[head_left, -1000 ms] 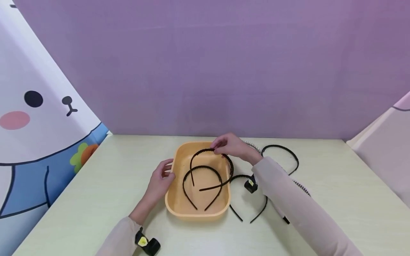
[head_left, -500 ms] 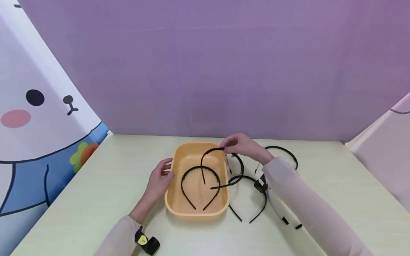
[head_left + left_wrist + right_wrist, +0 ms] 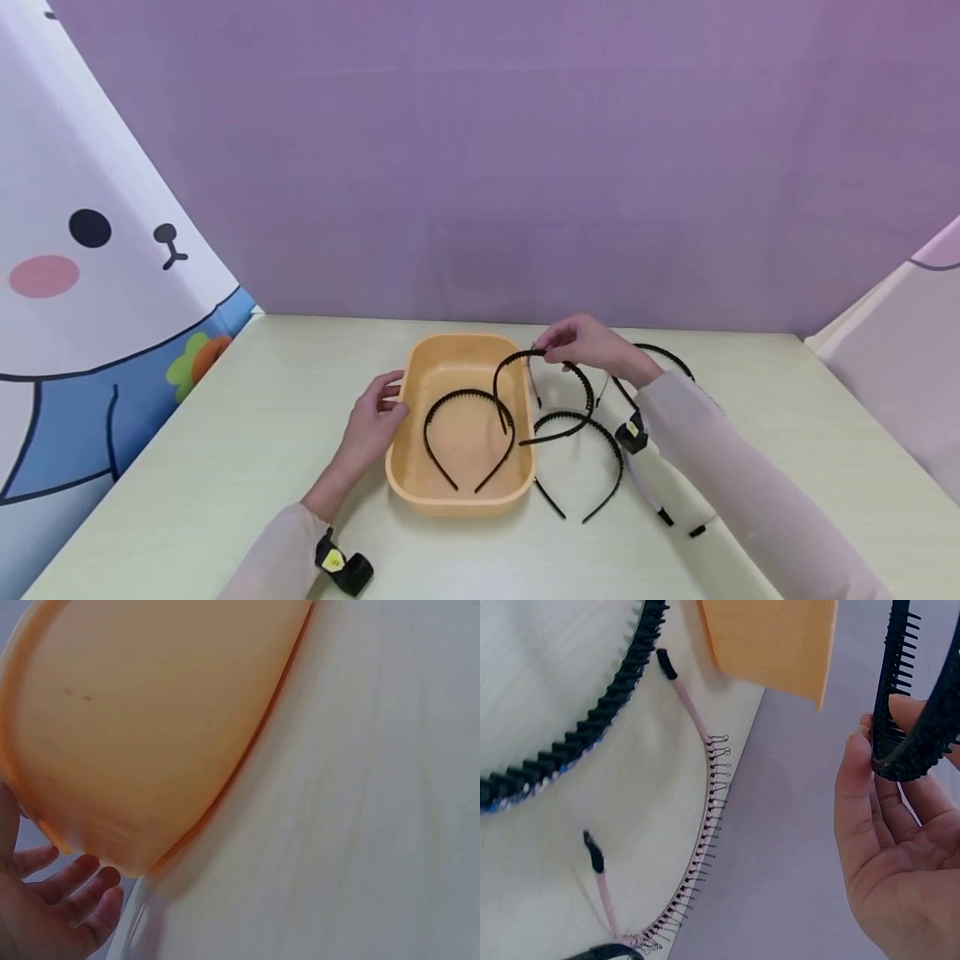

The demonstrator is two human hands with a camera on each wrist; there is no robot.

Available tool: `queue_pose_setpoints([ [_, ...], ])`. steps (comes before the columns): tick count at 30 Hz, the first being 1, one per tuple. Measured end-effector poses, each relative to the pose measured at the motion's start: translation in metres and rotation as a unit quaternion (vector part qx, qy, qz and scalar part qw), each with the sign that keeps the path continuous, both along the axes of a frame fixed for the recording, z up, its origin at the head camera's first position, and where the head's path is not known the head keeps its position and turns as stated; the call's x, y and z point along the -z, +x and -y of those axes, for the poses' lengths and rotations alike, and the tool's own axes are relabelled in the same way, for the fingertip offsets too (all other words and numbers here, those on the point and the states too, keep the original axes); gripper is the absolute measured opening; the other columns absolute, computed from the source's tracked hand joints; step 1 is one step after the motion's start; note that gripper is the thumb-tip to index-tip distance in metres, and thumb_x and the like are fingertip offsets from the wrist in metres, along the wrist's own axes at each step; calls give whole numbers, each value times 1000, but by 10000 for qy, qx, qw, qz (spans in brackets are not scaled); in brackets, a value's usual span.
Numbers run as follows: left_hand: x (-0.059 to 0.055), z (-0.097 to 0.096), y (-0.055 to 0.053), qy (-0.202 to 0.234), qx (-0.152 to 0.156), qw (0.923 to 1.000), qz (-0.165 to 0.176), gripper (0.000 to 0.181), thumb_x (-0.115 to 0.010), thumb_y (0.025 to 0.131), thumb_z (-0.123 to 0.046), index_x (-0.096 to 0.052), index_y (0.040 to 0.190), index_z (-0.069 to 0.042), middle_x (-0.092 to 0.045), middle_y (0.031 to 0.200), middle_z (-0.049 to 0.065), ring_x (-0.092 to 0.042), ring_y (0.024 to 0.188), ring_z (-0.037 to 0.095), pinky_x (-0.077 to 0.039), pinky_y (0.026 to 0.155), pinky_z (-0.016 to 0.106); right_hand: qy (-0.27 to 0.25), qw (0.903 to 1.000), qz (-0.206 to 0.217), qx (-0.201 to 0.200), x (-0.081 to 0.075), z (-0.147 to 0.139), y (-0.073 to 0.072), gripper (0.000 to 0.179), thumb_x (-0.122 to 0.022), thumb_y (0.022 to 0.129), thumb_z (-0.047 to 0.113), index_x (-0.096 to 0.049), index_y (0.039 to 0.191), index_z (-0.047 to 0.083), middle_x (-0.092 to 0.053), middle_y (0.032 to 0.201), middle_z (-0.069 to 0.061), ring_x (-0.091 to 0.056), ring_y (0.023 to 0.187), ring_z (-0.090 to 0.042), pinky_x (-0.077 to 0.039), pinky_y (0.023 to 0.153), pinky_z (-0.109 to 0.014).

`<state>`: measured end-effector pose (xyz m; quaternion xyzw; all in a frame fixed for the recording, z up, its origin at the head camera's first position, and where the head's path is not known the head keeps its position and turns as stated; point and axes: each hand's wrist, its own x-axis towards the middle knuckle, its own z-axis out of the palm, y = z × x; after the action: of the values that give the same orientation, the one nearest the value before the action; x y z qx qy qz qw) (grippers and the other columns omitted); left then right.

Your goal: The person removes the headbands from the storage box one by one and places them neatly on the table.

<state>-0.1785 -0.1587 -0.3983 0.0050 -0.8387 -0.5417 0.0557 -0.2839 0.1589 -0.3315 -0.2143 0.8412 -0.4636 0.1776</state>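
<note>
My right hand pinches the top of a black toothed headband, raised over the tray's right edge. In the right wrist view, thumb and fingers close on its curved band. A yellow-orange plastic tray stands on the table, with another black headband lying inside. My left hand rests against the tray's left side, its thumb at the rim. In the left wrist view its loosely bent fingers are beside the tray's outer wall.
Right of the tray lies a black headband, partly hidden by the tray. Another black headband lies farther back, partly behind my right forearm. A thin pink toothed headband lies near the table's back edge. A purple backdrop rises behind.
My right hand has moved right with its headband, from above the tray to the tray's right edge. My left hand and the headband in the tray stay about where they were.
</note>
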Motion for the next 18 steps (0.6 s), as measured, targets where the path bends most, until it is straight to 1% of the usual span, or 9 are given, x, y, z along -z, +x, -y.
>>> queue_pose_setpoints([
  [4, 0, -1, 0, -28, -9, 10000, 7, 49, -50, 89, -4, -45, 137, -4, -56, 126, 24, -58, 104, 31, -51, 82, 34, 31, 10000, -6, -11, 1, -5, -1, 23, -63, 88, 8, -67, 108, 0, -65, 116, -16, -61, 81, -16, -54, 69, -33],
  [8, 0, -2, -1, -13, 5, 10000, 6, 49, -50, 89, -4, -45, 137, -4, -56, 125, 24, -58, 104, 31, -51, 82, 33, 78, 9999, -80, -18, 2, -11, -2, 24, -63, 88, 9, -67, 109, 0, -66, 115, -15, -61, 82, -15, -54, 68, -30],
  [12, 0, -2, -1, 12, 23, 10000, 12, 49, -50, 89, -5, -45, 137, -4, -56, 126, 24, -57, 104, 30, -50, 81, 32, 173, 9997, -158, -13, 1, -15, -2, 25, -63, 87, 8, -67, 110, 0, -66, 113, -15, -62, 82, -15, -55, 72, -33],
  [15, 0, -3, -2, 30, 25, 10000, 28, 49, -50, 89, -5, -44, 138, -4, -56, 126, 24, -57, 104, 30, -50, 81, 32, 242, 9996, -152, -6, 1, -18, -2, 25, -63, 88, 8, -67, 111, 0, -66, 113, -16, -62, 83, -14, -55, 75, -36],
  [18, 0, -2, -2, 42, 22, 10000, 26, 50, -50, 88, -5, -44, 138, -4, -56, 126, 24, -57, 104, 30, -50, 81, 32, 276, 9995, -133, -20, 1, -21, -2, 27, -61, 88, 6, -66, 113, -2, -65, 114, -19, -63, 84, -14, -55, 75, -34],
])
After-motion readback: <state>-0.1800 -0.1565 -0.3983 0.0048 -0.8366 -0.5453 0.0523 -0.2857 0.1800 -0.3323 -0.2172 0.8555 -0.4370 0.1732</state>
